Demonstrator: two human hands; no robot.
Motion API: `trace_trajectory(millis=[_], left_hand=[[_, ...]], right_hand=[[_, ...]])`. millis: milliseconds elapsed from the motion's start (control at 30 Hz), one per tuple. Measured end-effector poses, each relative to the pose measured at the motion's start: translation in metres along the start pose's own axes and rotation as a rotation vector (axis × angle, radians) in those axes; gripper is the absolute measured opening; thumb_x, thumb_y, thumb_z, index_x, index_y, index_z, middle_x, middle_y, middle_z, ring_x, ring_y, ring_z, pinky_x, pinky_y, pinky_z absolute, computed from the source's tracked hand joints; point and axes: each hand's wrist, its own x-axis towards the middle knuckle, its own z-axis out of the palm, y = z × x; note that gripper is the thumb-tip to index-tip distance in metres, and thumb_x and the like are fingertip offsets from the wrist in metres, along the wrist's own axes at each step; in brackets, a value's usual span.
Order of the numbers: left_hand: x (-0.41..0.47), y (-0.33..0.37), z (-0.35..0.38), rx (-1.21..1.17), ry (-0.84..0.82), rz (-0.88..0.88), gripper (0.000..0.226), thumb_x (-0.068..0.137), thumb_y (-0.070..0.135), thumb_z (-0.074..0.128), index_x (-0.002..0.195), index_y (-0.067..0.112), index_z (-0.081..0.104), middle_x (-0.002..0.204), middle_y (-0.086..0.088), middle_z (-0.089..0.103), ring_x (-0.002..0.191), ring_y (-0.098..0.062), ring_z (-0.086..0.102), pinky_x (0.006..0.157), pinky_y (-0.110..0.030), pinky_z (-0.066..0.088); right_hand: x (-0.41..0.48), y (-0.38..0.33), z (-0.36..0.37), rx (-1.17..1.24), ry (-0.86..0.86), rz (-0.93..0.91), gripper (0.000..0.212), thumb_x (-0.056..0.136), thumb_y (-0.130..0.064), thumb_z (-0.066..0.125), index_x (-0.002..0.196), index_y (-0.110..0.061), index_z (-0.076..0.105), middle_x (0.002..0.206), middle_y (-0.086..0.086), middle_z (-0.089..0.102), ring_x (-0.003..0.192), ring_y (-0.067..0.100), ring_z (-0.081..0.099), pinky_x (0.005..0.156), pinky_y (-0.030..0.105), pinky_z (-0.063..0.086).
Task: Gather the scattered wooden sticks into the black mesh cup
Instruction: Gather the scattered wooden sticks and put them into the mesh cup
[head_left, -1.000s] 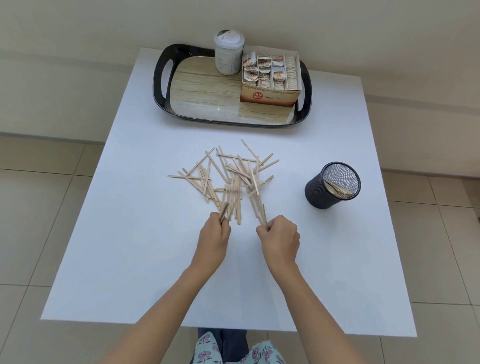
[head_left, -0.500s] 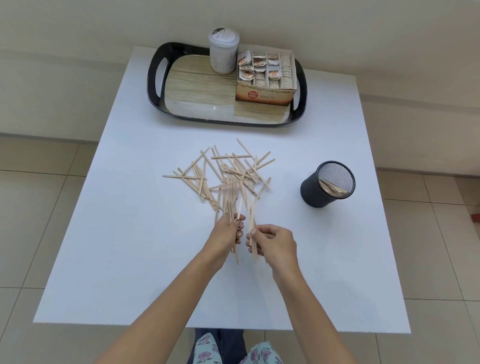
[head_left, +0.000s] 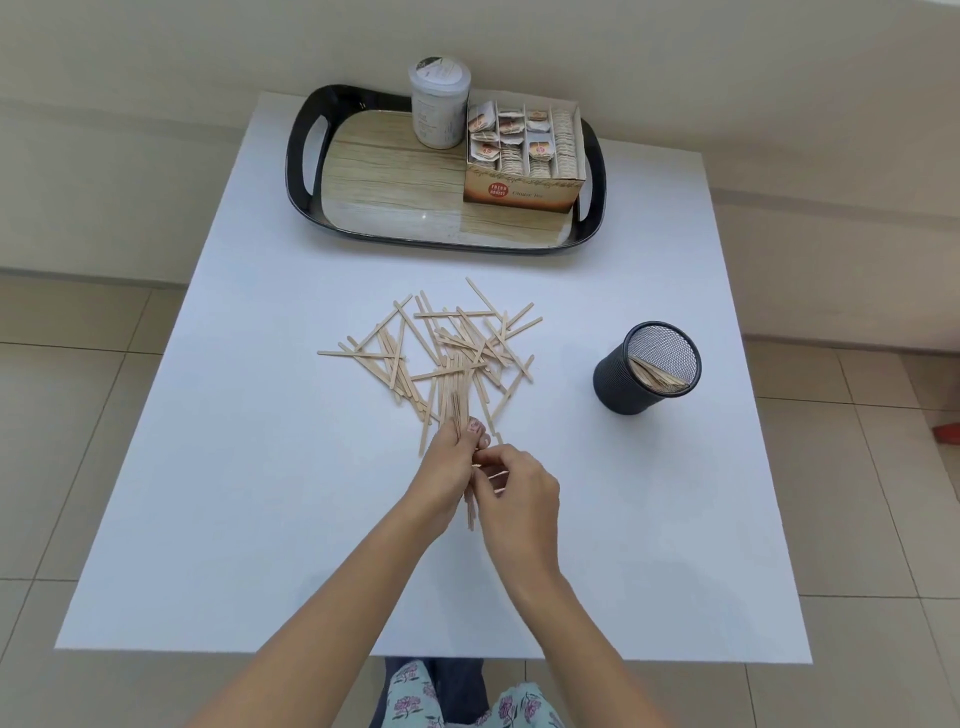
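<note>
Right hand (head_left: 511, 488) pinching bundle end, nearest front edge | left hand (head_left: 451, 467) closed round bundle (head_left: 457, 410) | square the ends, grip firmly so none slip | loose sticks (head_left: 441, 343) mid-table | cup (head_left: 647, 375) toward right edge, some sticks inside; tip bundle in end-first

Soft, even light is filling the room, and the square white table (head_left: 260, 519) is looking bright with only faint shadows. A pale shine is showing on the wood-patterned floor of the black oval tray (head_left: 395, 228) near its front edge. The table edges are bending outward toward the corners, and everything is looking slightly soft.
</note>
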Motion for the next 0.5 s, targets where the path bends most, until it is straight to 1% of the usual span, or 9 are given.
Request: trace_trajectory(millis=[67, 133, 200, 233, 267, 333, 367, 433, 500], left_hand=[[0.001, 0.002, -0.001, 0.083, 0.045, 0.092, 0.02, 0.105, 0.023, 0.037, 0.093, 0.01, 0.046, 0.079, 0.002, 0.048, 0.068, -0.011, 0.049, 0.059, -0.014, 0.043], [0.002, 0.003, -0.002, 0.148, 0.069, 0.21, 0.017, 0.104, 0.017, 0.037, 0.094, 0.014, 0.051, 0.081, 0.004, 0.05, 0.07, -0.009, 0.05, 0.067, -0.012, 0.045], [-0.001, 0.004, -0.003, 0.207, 0.058, 0.316, 0.018, 0.103, 0.012, 0.039, 0.094, 0.018, 0.054, 0.079, 0.006, 0.053, 0.074, -0.007, 0.053, 0.074, -0.012, 0.045], [-0.002, 0.003, -0.004, 0.25, 0.048, 0.36, 0.018, 0.102, 0.011, 0.04, 0.094, 0.017, 0.055, 0.079, 0.005, 0.055, 0.076, -0.006, 0.054, 0.075, -0.011, 0.044], [-0.003, 0.002, -0.004, 0.29, 0.038, 0.397, 0.018, 0.101, 0.01, 0.041, 0.095, 0.016, 0.057, 0.081, 0.001, 0.058, 0.078, -0.006, 0.055, 0.075, -0.011, 0.043], [-0.004, -0.001, -0.003, 0.317, 0.02, 0.445, 0.02, 0.101, 0.008, 0.041, 0.099, 0.016, 0.059, 0.092, -0.006, 0.065, 0.086, -0.013, 0.059, 0.079, -0.017, 0.047], [-0.004, -0.002, -0.002, 0.307, 0.01, 0.457, 0.021, 0.102, 0.008, 0.04, 0.1, 0.017, 0.059, 0.099, -0.009, 0.066, 0.092, -0.017, 0.06, 0.083, -0.022, 0.048], [-0.003, -0.005, -0.002, 0.303, -0.003, 0.474, 0.022, 0.103, 0.009, 0.038, 0.103, 0.013, 0.059, 0.105, -0.013, 0.066, 0.099, -0.021, 0.061, 0.089, -0.028, 0.05], [0.001, -0.01, -0.002, 0.324, 0.001, 0.482, 0.023, 0.103, 0.01, 0.037, 0.103, 0.01, 0.059, 0.103, -0.01, 0.067, 0.098, -0.019, 0.062, 0.086, -0.022, 0.052]], right_hand=[[0.002, 0.003, 0.0, 0.017, 0.045, -0.044, 0.014, 0.091, -0.011, 0.06, 0.098, -0.021, 0.068, 0.093, -0.006, 0.062, 0.081, 0.001, 0.059, 0.076, 0.014, 0.048], [0.005, 0.003, -0.002, 0.072, 0.108, -0.08, 0.017, 0.094, -0.008, 0.055, 0.101, -0.02, 0.064, 0.097, -0.006, 0.06, 0.087, 0.001, 0.058, 0.075, 0.009, 0.044], [0.011, 0.001, -0.004, 0.175, 0.157, -0.101, 0.02, 0.096, -0.006, 0.05, 0.109, -0.018, 0.057, 0.106, -0.006, 0.058, 0.096, 0.001, 0.056, 0.079, 0.013, 0.044], [0.015, -0.001, -0.005, 0.244, 0.158, -0.108, 0.024, 0.096, -0.005, 0.048, 0.116, -0.017, 0.052, 0.115, -0.007, 0.057, 0.104, 0.002, 0.055, 0.086, 0.016, 0.045], [0.019, -0.003, -0.006, 0.311, 0.14, -0.125, 0.031, 0.097, -0.004, 0.046, 0.125, -0.017, 0.047, 0.124, -0.007, 0.054, 0.114, 0.002, 0.052, 0.095, 0.018, 0.044], [0.028, -0.01, -0.008, 0.41, 0.095, -0.195, 0.043, 0.099, -0.004, 0.042, 0.14, -0.016, 0.036, 0.141, -0.008, 0.043, 0.131, 0.001, 0.04, 0.108, 0.02, 0.037], [0.033, -0.013, -0.009, 0.44, 0.082, -0.251, 0.046, 0.1, -0.005, 0.04, 0.144, -0.014, 0.032, 0.145, -0.007, 0.039, 0.136, 0.002, 0.036, 0.111, 0.022, 0.034], [0.041, -0.015, -0.011, 0.428, 0.052, -0.383, 0.05, 0.1, -0.002, 0.034, 0.148, -0.013, 0.028, 0.15, -0.006, 0.034, 0.141, 0.008, 0.031, 0.115, 0.027, 0.031], [0.044, -0.013, -0.011, 0.372, -0.024, -0.477, 0.054, 0.097, 0.004, 0.031, 0.147, -0.017, 0.031, 0.152, -0.007, 0.034, 0.142, 0.011, 0.03, 0.116, 0.025, 0.027]])
